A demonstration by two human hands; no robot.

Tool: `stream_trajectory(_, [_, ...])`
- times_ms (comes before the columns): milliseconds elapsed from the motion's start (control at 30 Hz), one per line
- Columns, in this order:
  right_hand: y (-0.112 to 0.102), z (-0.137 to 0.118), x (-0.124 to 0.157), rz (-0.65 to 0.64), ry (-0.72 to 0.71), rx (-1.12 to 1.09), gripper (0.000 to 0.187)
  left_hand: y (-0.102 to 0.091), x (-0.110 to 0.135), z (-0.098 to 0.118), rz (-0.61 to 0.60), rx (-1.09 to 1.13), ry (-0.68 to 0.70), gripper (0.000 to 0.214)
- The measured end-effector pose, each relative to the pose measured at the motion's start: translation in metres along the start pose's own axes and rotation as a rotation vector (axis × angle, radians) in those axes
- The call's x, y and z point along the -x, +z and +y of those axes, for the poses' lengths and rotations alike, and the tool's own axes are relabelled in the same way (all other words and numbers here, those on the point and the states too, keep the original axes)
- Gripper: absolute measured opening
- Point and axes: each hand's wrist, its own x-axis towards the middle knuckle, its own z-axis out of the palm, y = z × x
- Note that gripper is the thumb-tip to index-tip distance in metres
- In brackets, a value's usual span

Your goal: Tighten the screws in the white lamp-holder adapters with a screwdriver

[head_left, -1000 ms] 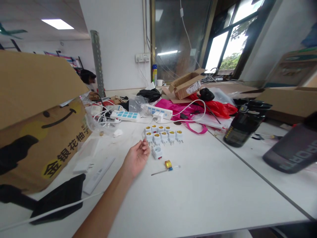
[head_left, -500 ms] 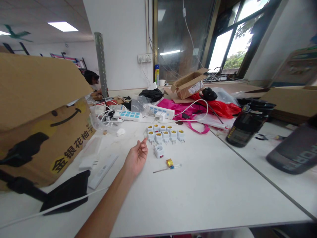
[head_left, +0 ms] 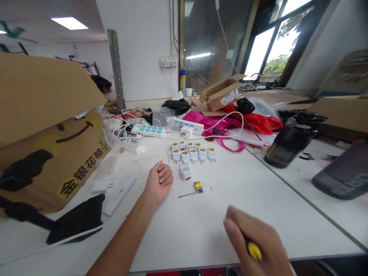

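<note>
My left hand rests on the white table, fingers curled into a loose fist; nothing shows in it. Just right of it stands a single white plug-in lamp socket with a red switch. Behind are two rows of similar white sockets with gold insides and plug pins. A gold threaded metal shell lies by a clear-handled screwdriver. Low at the right, my right hand, blurred, is closed around a yellow-ended handle; the rest of that object is hidden.
A cardboard box and a black stand with a white cable are at the left. Power strips, cables and pink and red bags lie across the back. Dark bottles stand at the right. A person is beyond the box.
My right hand has come into view at the lower right with a yellow-ended handle in it. My left hand's fingers have curled closed. The sockets and screwdriver on the table stay put.
</note>
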Motion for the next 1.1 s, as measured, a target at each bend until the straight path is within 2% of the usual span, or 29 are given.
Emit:
stream_trajectory(67, [0.003, 0.021, -0.066, -0.049, 0.002, 0.021, 0.034, 0.001, 0.000, 0.001, 0.004, -0.005, -0.004, 0.054])
stream_trajectory(133, [0.015, 0.045, -0.125, -0.150, -0.040, 0.091, 0.025, 0.001, -0.001, 0.002, -0.003, -0.001, 0.007, 0.053])
stream_trajectory(200, [0.032, 0.067, -0.164, -0.277, -0.114, 0.207, 0.027, 0.001, -0.003, 0.003, -0.013, 0.010, 0.025, 0.047])
stream_trajectory(267, [0.049, 0.084, -0.180, -0.319, -0.133, 0.222, 0.036, 0.000, -0.005, 0.004, -0.017, 0.023, 0.040, 0.038])
stream_trajectory(367, [0.068, 0.097, -0.179, -0.365, -0.180, 0.208, 0.040, -0.001, -0.009, 0.004, -0.003, 0.044, 0.056, 0.029])
stream_trajectory(500, [0.074, 0.098, -0.168, -0.396, -0.226, 0.146, 0.032, 0.000, -0.011, 0.003, 0.024, 0.076, 0.077, 0.035])
stream_trajectory(800, [0.066, 0.102, -0.157, -0.407, -0.191, 0.058, 0.027, -0.002, -0.011, 0.002, 0.087, 0.134, 0.083, 0.045])
stream_trajectory(967, [0.057, 0.102, -0.159, -0.350, -0.155, 0.032, 0.041, -0.002, -0.011, 0.002, 0.108, 0.140, 0.087, 0.039])
stream_trajectory(1100, [0.046, 0.094, -0.161, -0.286, -0.141, -0.021, 0.042, -0.003, -0.011, 0.000, 0.104, 0.122, 0.093, 0.033])
